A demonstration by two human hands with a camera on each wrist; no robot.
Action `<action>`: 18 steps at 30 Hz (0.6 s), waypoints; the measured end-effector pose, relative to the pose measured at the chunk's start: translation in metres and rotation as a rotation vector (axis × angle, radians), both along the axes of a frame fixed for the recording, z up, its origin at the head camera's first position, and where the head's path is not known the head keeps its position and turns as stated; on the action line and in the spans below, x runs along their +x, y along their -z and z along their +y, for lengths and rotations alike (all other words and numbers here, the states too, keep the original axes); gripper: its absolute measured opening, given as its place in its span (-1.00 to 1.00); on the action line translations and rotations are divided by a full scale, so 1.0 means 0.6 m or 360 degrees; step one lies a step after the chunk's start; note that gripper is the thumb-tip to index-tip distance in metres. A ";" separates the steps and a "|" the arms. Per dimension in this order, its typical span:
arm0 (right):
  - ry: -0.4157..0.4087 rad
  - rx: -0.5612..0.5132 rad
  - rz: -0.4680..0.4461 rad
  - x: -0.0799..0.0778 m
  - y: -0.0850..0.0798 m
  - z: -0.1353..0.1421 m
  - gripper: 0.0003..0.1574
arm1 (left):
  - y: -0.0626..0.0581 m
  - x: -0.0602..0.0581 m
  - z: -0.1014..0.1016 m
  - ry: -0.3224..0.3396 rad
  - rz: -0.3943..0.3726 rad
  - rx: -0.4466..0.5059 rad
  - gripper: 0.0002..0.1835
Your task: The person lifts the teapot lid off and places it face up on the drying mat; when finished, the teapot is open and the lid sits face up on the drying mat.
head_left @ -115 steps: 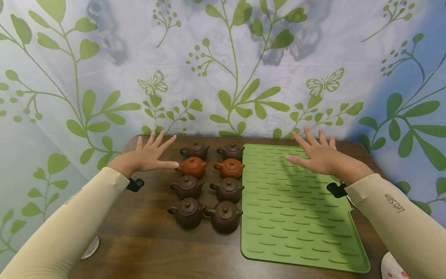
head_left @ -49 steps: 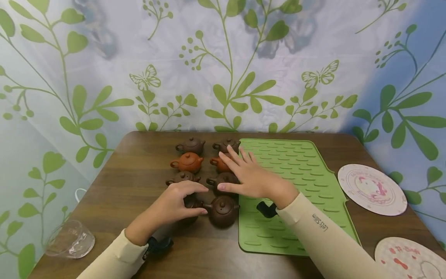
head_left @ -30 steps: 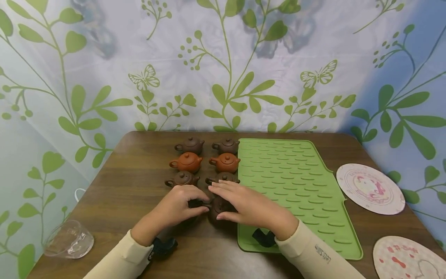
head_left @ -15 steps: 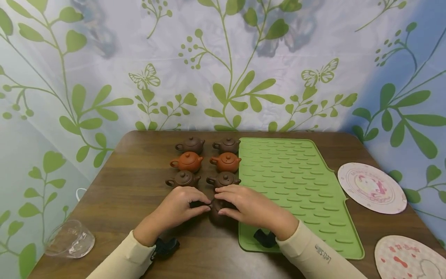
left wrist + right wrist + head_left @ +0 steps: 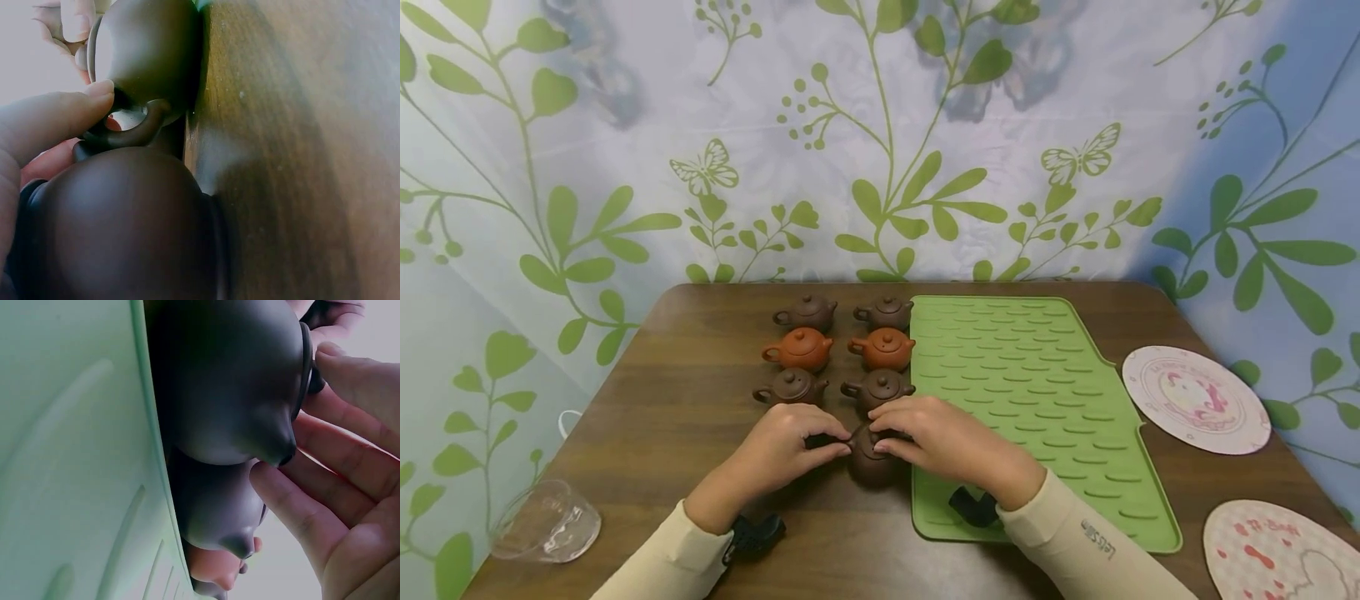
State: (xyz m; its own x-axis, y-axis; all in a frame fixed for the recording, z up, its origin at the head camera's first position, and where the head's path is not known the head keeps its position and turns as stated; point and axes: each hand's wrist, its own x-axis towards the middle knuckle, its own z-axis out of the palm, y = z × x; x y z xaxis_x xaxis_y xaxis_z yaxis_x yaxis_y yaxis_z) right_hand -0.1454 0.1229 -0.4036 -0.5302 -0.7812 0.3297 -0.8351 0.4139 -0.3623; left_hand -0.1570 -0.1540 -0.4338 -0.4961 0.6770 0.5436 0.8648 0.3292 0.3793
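Small clay teapots stand in two columns on the table, mostly dark brown, with two orange ones. My left hand [image 5: 778,450] pinches the looped handle [image 5: 140,131] of the front right dark brown teapot [image 5: 872,473] between thumb and fingers. Over that teapot's top, my right hand [image 5: 947,442] has its thumb and fingers curled around the lid knob [image 5: 317,382]. The lid sits on the pot, and the spout [image 5: 275,440] points right. Under my left hand is the front left teapot [image 5: 119,231], hidden in the head view.
Behind stand more dark brown teapots [image 5: 878,389] and the orange teapots [image 5: 805,350]. A green ribbed mat [image 5: 1022,375] lies right beside them. Two round printed mats, one pink and white [image 5: 1197,400], lie at the right. A clear glass [image 5: 553,525] stands front left.
Both hands came in from spread positions above the table to the front right teapot. The left took its handle, and the right came down onto its lid knob. The teapots have kept their places.
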 end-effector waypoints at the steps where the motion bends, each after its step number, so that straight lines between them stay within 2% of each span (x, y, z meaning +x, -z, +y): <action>1: -0.0004 -0.0003 0.0001 -0.001 0.000 0.000 -0.71 | 0.000 0.000 0.000 0.0000 0.0003 0.0004 -0.84; 18: 0.0057 -0.0010 -0.0010 0.004 0.003 -0.007 -0.79 | -0.002 0.002 0.000 -0.0027 -0.0020 -0.0008 -0.85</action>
